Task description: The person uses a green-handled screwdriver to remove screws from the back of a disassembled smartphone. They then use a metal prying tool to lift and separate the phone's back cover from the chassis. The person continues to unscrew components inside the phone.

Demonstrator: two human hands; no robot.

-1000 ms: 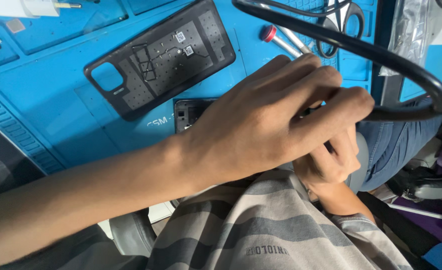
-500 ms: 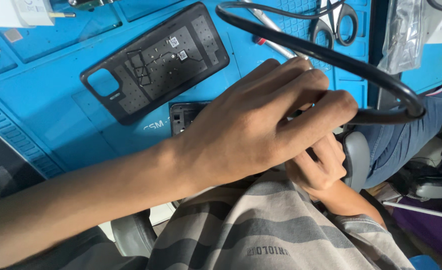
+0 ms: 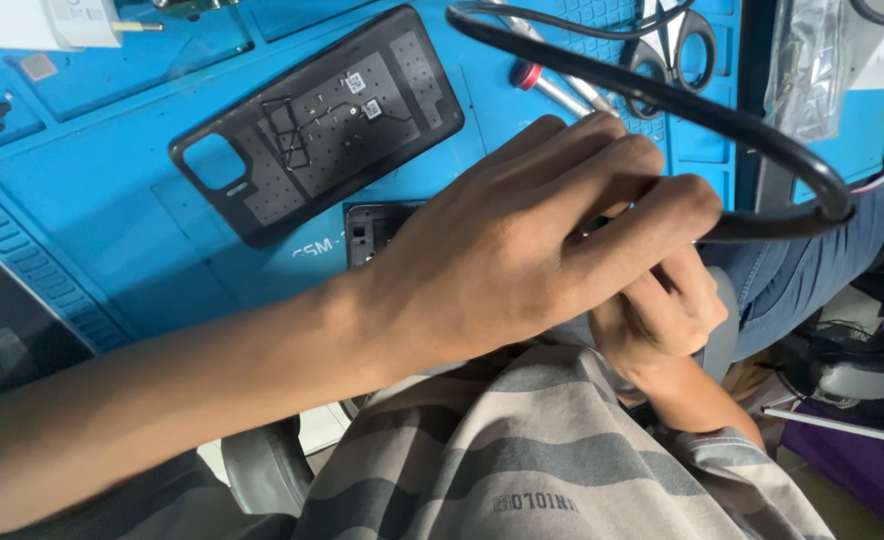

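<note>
While my fingers hide most of it, grip: my left hand (image 3: pixel 522 250) lies curled over a dark phone body (image 3: pixel 370 232); whether it pinches the phone I cannot tell.
Right hand: my right hand (image 3: pixel 662 320) is tucked just under the left, fingers bent; what they hold is hidden.
Phone body: at the near edge of the blue mat (image 3: pixel 112 200), only one corner showing.
Handling: I judge it light, stiff, thin and fragile, best held by its side edges.
Back cover: black back cover (image 3: pixel 322 125) just beyond the phone, inside face up.
Cable: thick black cable (image 3: pixel 662 95) arches above my knuckles.
Scissors: scissors (image 3: pixel 677 40) farther beyond the phone.
</note>
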